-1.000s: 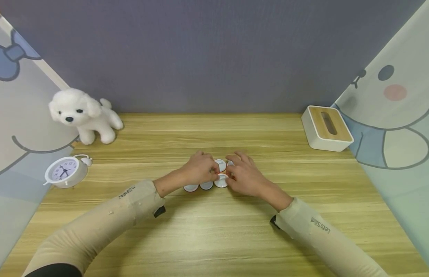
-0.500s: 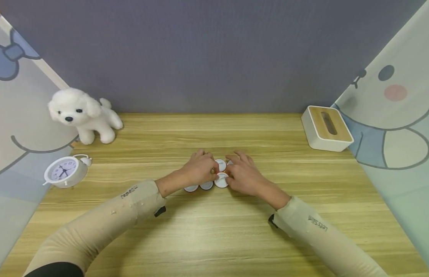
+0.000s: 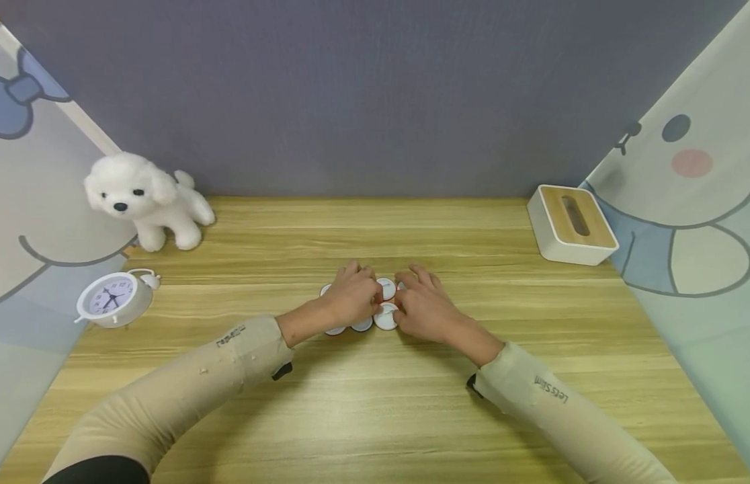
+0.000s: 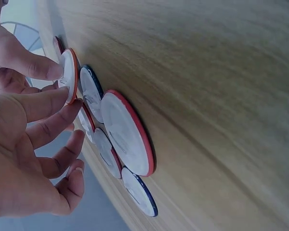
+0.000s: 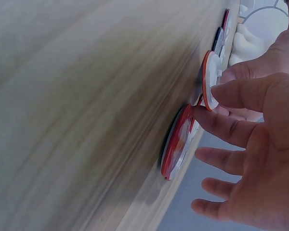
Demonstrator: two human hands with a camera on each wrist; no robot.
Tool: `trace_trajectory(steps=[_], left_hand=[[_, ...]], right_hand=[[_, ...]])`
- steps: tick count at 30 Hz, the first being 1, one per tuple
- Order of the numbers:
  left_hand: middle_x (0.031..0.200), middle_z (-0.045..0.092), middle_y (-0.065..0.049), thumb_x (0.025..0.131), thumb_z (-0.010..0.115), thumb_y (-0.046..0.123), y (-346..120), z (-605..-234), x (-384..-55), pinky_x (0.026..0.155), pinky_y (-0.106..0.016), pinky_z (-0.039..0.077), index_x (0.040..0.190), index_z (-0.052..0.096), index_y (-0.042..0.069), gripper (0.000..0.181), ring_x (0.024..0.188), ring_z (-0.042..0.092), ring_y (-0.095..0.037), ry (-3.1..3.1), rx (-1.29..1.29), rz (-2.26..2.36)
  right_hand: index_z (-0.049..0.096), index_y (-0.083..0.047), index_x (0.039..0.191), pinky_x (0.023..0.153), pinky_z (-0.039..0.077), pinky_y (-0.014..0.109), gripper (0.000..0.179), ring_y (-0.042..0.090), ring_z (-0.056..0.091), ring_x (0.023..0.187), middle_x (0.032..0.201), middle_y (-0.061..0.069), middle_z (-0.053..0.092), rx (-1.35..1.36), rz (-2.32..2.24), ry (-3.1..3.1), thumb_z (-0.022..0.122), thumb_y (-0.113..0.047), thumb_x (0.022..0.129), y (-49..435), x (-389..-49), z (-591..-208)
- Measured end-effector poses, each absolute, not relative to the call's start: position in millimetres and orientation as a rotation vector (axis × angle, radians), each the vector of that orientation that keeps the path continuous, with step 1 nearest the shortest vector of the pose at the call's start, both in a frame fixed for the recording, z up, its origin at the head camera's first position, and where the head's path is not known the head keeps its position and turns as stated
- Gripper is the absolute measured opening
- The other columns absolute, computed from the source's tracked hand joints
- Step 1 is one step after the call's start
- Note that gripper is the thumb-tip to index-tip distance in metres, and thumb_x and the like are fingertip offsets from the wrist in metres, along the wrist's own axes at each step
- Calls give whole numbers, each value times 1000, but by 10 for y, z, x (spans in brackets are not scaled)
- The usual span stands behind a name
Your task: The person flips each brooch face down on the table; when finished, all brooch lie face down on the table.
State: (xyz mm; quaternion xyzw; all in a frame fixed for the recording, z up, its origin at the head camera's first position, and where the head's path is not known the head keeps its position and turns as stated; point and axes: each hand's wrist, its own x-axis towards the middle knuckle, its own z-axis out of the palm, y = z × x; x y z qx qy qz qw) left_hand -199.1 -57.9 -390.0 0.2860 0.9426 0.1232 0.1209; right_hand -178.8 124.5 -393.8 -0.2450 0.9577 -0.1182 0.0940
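Both hands meet over a group of round pin badges, mostly lying white back up. Between them is an orange-rimmed badge point(image 4: 72, 67), tilted off the table with a pin fitting on its back. My left hand point(image 3: 352, 296) pinches its near left edge, thumb on the back and index fingertip at the rim. From the other side my right hand point(image 3: 429, 310) pinches it the same way. A red-rimmed badge point(image 4: 127, 132) and a dark-blue-rimmed badge point(image 4: 139, 192) lie by the left hand. Beneath the right fingers sits another red-edged badge point(image 5: 176, 144). The hands partly cover several badges in the head view.
On the wooden table point(image 3: 363, 417), a white plush dog point(image 3: 148, 202) stands at the back left, with a white alarm clock point(image 3: 115, 300) in front of it. A tissue box point(image 3: 571, 225) with a wooden top sits at the back right. A grey panel point(image 3: 375, 101) rises behind.
My left hand has shifted slightly right, uncovering the edge of a badge at its left. The right hand stays nearly in place; both keep their hold on the orange-rimmed badge.
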Motion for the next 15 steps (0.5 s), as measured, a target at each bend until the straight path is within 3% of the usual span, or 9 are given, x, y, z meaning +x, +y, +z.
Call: trace_trajectory(steps=[15], left_hand=[[115,65,-5,91,75,27,-564,-3943,-2007,93,-45,40,92,79,17,11,111,45,-27,2774,855,342]], right_hand=[[59,-17,67,114,26,66,24,45,23,149,151,18,46,-696,-301,2832,61,-21,91,1227,-1817,-3944]])
